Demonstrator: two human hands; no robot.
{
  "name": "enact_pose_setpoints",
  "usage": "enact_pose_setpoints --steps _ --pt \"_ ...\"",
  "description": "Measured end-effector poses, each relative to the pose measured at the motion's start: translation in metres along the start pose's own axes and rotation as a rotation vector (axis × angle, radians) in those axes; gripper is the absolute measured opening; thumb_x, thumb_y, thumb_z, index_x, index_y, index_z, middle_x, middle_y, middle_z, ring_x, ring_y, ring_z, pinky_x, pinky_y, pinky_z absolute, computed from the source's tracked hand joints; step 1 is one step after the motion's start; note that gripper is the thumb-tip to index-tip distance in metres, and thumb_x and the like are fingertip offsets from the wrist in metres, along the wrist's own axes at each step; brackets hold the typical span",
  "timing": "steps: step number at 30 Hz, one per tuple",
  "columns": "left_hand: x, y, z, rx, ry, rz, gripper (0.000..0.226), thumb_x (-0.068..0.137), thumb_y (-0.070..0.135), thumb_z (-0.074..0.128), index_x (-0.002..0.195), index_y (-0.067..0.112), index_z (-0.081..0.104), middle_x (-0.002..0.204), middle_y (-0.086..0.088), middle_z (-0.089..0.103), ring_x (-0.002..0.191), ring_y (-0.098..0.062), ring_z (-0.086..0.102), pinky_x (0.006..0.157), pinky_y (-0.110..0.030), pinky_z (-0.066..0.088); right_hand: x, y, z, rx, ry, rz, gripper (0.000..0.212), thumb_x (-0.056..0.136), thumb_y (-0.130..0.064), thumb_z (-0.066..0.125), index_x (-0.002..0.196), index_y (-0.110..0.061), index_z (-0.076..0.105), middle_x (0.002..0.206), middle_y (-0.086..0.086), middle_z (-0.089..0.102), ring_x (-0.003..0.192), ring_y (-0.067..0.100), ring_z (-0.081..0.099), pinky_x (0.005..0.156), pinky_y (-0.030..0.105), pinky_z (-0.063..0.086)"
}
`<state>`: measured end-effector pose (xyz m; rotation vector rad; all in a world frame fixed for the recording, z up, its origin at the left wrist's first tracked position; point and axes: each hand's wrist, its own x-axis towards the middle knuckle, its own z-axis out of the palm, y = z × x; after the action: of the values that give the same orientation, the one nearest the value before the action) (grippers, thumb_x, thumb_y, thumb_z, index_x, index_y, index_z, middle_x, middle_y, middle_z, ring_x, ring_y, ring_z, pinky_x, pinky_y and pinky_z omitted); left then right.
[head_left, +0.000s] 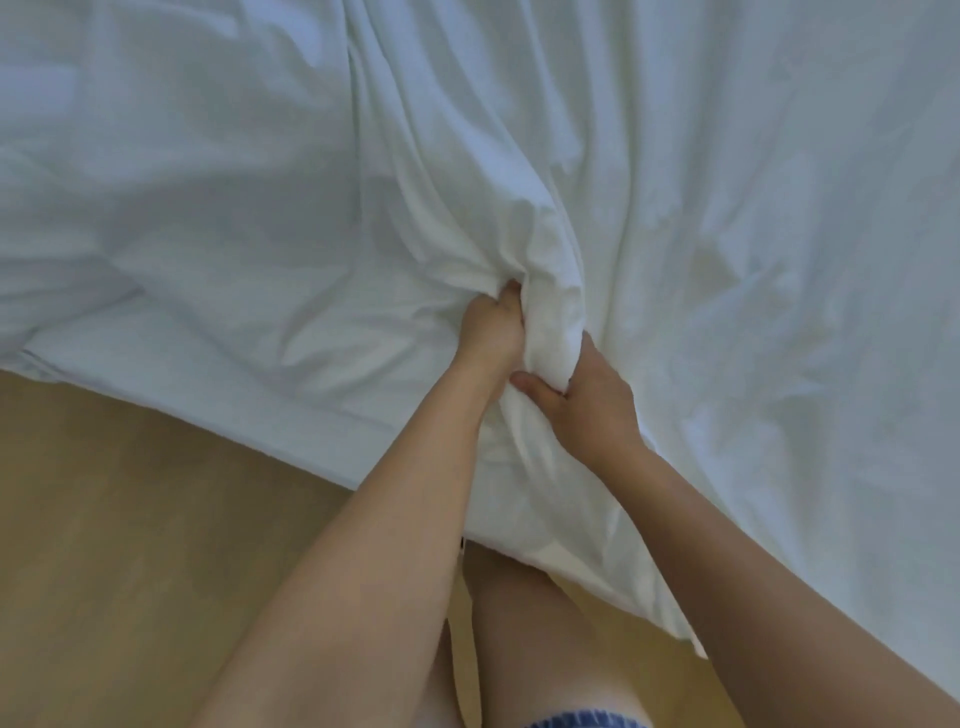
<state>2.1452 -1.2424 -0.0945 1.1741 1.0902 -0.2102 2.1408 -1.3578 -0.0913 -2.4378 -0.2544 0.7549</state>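
Note:
A large white bed sheet (675, 182) covers the whole upper part of the head view, creased into long folds that run toward a gathered bunch at the middle. My left hand (491, 325) grips the left side of that bunch, fingers buried in the cloth. Just below and to the right, my right hand (587, 397) clutches the same bunch with its thumb across the front of the fabric. The two hands sit close together, with the bunched cloth between them. Below the hands the sheet's edge hangs down over my legs.
A light wooden floor (156, 519) fills the lower left. My bare legs (519, 634) stand below the hanging sheet edge, with a strip of blue fabric (582, 719) at the bottom of the view.

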Motion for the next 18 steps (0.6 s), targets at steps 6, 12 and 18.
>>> enact_pose_setpoints --steps 6,12,18 --pt "-0.112 -0.062 -0.101 -0.237 0.335 0.163 0.019 0.094 0.024 0.051 0.085 0.019 0.067 0.076 0.01 0.073 0.071 -0.007 0.069 0.055 -0.014 0.05 -0.033 -0.007 0.011 -0.213 -0.334 -0.126 0.083 0.05 -0.087 0.055 0.112 -0.034 0.039 0.104 -0.024 0.044 0.098 0.0 0.047 0.078 0.02 0.038" --pt "-0.052 -0.071 -0.072 0.338 0.29 0.006 0.022 0.096 0.024 0.046 0.075 0.02 0.052 0.07 0.012 0.054 0.071 -0.008 0.052 0.053 -0.012 0.033 -0.022 -0.016 0.042 -0.321 -0.342 -0.12 0.038 0.089 -0.029 0.053 0.119 -0.006 0.045 0.116 0.008 0.047 0.108 0.027 0.043 0.087 0.031 0.037" --pt "-0.036 -0.045 -0.116 0.217 0.408 0.169 0.038 0.074 0.041 0.074 0.098 0.025 0.049 0.097 0.014 0.05 0.09 0.002 0.054 0.068 -0.007 0.04 -0.022 -0.065 0.034 0.047 -0.123 -0.312 0.046 0.077 0.001 0.053 0.123 -0.002 0.045 0.109 -0.001 0.04 0.101 0.014 0.036 0.089 0.024 0.032"
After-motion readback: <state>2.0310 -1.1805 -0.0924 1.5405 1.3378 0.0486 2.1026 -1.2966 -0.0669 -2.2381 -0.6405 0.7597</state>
